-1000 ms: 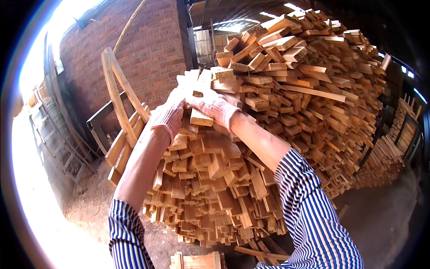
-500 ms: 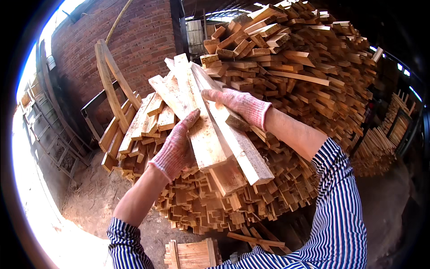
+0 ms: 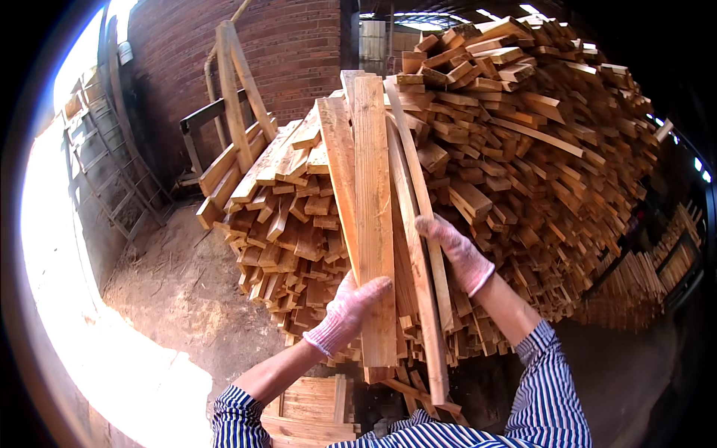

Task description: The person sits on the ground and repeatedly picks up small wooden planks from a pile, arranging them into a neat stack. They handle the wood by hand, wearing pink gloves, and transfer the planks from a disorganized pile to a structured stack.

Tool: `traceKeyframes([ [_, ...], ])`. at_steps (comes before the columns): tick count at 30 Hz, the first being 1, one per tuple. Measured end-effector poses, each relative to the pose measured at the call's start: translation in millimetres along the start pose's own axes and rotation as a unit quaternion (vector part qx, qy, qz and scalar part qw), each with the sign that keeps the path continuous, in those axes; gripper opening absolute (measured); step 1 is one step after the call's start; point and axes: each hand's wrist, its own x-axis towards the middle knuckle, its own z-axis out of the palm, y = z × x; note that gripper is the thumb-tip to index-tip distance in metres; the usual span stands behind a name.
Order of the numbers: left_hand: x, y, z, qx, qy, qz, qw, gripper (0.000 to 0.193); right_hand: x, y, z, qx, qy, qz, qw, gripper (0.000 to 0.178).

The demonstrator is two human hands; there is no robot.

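Observation:
Several rough wooden planks stretch away from me in a loose bundle above the stacked timber. My left hand (image 3: 349,312), in a pinkish knitted glove, wraps the near left side of the bundle, its thumb lying over a wide plank (image 3: 375,201). Beside that plank, a second board (image 3: 337,160) leans slightly to the left. On the right, my gloved right hand (image 3: 457,254) closes around narrow wooden strips (image 3: 415,246), which stand a little apart from the wide plank. Both hands' fingers are partly hidden behind the wood.
A large heap of cut planks (image 3: 523,164) fills the middle and right. Two upright posts (image 3: 235,97) stand left of the stack (image 3: 287,216), before a brick wall (image 3: 299,45). A metal ladder-like frame (image 3: 112,164) leans at far left. Below lies a wooden pallet-like piece (image 3: 310,399).
The planks have swung from a slant to nearly straight ahead and fanned apart. My right hand has come nearer, onto the right-hand strips; my left hand has moved lower. The view has shifted left.

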Motion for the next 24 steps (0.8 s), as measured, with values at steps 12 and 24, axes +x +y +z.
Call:
traceKeyframes([
  [12,-110.7,-98.3,-121.1,0.021,0.049,0.068,0.996,0.090,-84.7,247.9,115.7,0.083,0.029,0.082,0.993,0.086],
  [24,-435.3,-241.6,-251.6,0.304,0.330,-0.095,0.888,0.067,-145.6,407.1,353.6,-0.026,-0.371,0.120,0.920,0.093],
])
